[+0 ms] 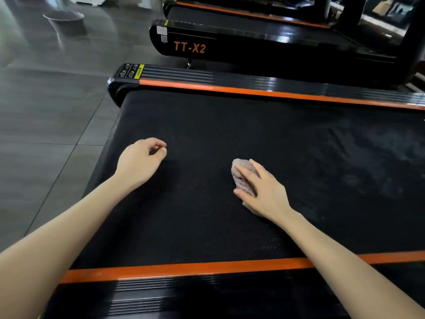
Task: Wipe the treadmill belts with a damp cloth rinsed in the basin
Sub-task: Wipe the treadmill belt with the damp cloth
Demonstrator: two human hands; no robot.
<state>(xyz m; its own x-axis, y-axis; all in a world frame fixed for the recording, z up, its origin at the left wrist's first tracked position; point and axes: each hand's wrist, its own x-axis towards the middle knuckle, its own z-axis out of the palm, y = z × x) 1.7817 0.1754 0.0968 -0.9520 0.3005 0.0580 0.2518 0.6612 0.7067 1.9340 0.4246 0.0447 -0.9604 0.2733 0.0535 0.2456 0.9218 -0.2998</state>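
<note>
Black belt (pixel 230 125): textured, smeared patches at right.
Basin (pixel 63 18): on floor (pixel 46 100), far left, well apart.
Left hand (pixel 140 157): loosely curled, empty, over belt.
Right hand (pixel 264 192): straight fingers pressing cloth (pixel 241 176) down.
Cloth: pinkish, bunched, on belt mid-width.

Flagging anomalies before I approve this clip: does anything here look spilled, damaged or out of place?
Nothing stands out. The right hand presses the cloth flat on the belt, the left hand is loosely curled and empty, and the basin sits upright on the floor.
</note>
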